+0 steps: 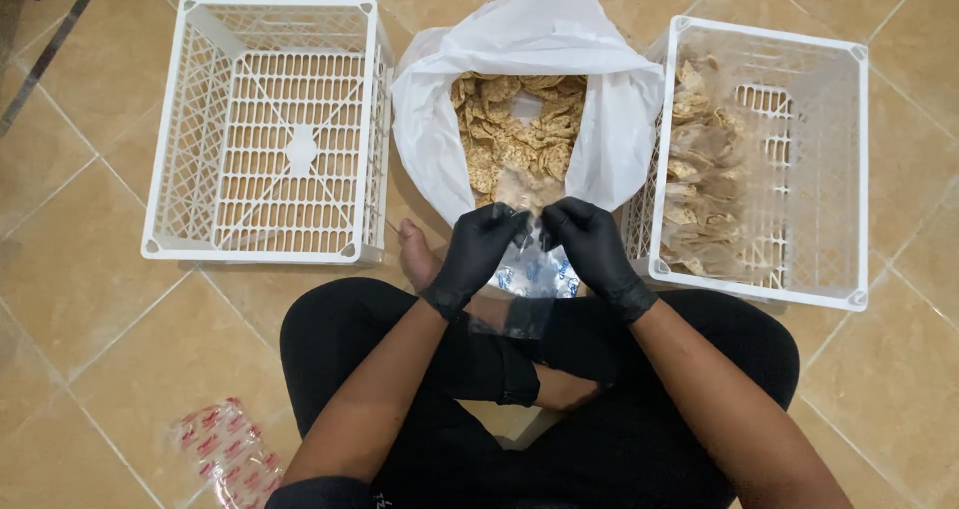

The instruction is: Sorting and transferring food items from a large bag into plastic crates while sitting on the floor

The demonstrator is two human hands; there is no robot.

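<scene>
My left hand (478, 252) and my right hand (593, 248), both in black gloves, pinch the top edge of a small clear plastic bag (534, 269) with blue print, held between them just above my crossed legs. Right beyond the hands stands a big white sack (609, 119), open at the top and full of beige chips (514, 134). The chips nearest my fingers are partly hidden by the small bag.
An empty white lattice crate (268, 129) sits on the tiled floor at the left. A second white crate (769, 159) at the right holds several filled clear bags of chips (699, 184). A stack of clear bags with red print (225, 451) lies at the lower left.
</scene>
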